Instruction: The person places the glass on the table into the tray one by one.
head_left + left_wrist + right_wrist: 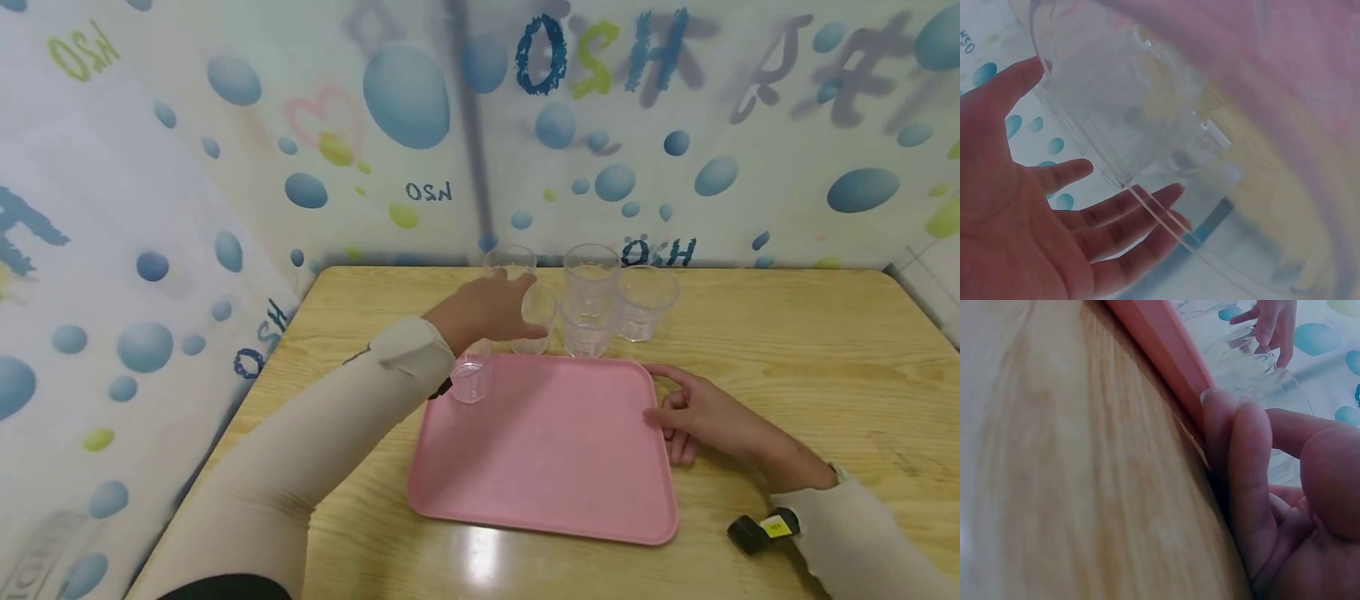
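Observation:
My left hand (491, 310) reaches over the far left of a pink tray (555, 467), its thumb and fingers spread beside a clear cup (540, 315). In the left wrist view its fingers (1116, 240) are parted next to clear cup walls (1116, 119); whether they touch is hard to tell. One clear cup (472, 382) stands upright in the tray's far left corner, partly behind my left wrist. My right hand (705, 417) grips the tray's right edge near the far corner, thumb on the rim and other fingers curled against the side.
Behind the tray stand more clear cups: one at the back left (512, 257), a stacked pair (591, 308) and a wide one (647, 304) to the right. All are on a wooden table (795, 350). A patterned backdrop (300, 133) rises along the table's back and left sides.

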{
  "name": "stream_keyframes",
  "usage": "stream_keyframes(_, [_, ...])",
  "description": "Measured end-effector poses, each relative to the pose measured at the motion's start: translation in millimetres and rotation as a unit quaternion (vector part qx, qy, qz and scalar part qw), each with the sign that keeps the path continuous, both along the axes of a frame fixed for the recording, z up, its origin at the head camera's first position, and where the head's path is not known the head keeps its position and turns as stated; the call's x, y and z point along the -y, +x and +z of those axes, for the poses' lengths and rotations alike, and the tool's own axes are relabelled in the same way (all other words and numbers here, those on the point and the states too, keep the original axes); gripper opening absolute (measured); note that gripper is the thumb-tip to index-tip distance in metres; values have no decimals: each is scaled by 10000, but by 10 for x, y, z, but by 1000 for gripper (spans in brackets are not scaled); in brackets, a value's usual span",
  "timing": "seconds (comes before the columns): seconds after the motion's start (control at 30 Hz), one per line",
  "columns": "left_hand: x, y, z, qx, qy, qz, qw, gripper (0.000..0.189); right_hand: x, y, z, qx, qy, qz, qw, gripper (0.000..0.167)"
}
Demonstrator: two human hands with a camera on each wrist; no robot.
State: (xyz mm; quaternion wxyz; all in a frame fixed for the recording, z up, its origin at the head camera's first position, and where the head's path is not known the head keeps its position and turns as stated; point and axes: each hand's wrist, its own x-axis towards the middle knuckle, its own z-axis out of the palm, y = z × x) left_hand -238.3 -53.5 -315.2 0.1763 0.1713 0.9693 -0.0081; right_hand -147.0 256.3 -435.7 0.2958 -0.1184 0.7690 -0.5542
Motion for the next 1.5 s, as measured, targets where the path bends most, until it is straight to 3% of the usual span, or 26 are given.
stream_keyframes(0.53, [-27,-56,-44,142,276,-31,9995,90,4,-26,-10,61,-42,18,10000,83])
stream_keyframes(0.87, [7,-59,-35,-211,547,-243,9980,87,4,-41,-23,62,-114,62,9999,82])
stream_keyframes(1.0, [38,-38,-3,-326,846,-260,9955,85,-8,-40,-29,80,-115,56,9999,82])
stream_keyframes(1.23, [118,104,117,-503,1352,-178,9894,85,-4,-31,-28,47,-65,46,10000,82])
stream_keyframes(1.5, [191,405,338,-779,1757,-50,9813,85,-5,-29,-14,7,7,38,10000,83])
